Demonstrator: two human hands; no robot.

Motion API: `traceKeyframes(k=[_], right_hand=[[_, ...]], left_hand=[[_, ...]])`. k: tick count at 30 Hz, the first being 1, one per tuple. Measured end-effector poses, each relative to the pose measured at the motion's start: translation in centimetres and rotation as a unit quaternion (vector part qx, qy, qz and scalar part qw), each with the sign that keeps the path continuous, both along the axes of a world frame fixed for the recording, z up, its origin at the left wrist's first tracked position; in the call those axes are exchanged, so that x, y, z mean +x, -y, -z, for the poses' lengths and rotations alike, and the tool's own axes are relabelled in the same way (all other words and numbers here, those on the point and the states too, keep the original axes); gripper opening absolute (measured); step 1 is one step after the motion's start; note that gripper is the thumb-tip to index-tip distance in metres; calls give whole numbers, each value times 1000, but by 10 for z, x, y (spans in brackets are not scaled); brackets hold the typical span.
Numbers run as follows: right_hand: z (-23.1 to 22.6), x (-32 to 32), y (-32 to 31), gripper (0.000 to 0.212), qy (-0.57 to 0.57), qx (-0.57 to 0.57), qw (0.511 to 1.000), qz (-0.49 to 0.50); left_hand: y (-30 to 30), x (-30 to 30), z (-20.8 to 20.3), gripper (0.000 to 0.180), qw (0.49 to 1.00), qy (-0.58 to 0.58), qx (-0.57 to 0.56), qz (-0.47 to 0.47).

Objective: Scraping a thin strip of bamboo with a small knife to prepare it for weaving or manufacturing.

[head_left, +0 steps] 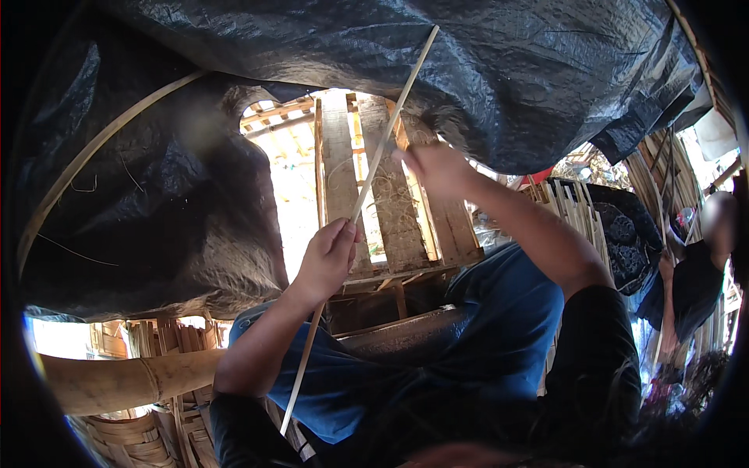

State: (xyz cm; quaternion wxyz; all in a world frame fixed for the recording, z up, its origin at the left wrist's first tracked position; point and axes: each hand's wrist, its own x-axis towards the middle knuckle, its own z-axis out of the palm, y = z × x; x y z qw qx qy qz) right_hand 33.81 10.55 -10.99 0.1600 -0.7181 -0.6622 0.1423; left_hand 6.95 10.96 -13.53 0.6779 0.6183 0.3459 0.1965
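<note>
A long, thin pale bamboo strip (385, 136) runs slantwise from the black sheeting at the top down past my left forearm. My left hand (328, 261) is closed around it near its middle, and its lower end comes out beside my left thigh. Just right of the strip's upper half is my right hand (441, 171), blurred and curled closed. Something dark and thin seems to be at its fingers, but motion hides what it is. Fine curly shavings (402, 204) lie on the wooden slats under my hands.
Wooden slats (335, 156) form a stand before my knees. Black plastic sheeting (499, 70) hangs overhead and at left. A thick bamboo pole (140, 380) crosses the lower left, above a woven basket (125, 437). Bamboo strips (573, 207) and another person (690, 281) are at right.
</note>
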Motion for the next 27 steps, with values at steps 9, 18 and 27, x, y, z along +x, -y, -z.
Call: traceKeyframes(k=[9,18,27], right_hand=[[1,3,5,57,100,94,988,-69],[7,13,-4,66,55,83,995,-24],[-17,46,-10,66,30,21,995,89]], left_hand=[[5,-8,-4,26,1000,-8,23,1],[11,-18,-12,26,999,12,-38,8],[16,-15,-12,27,1000,-4,-11,28]])
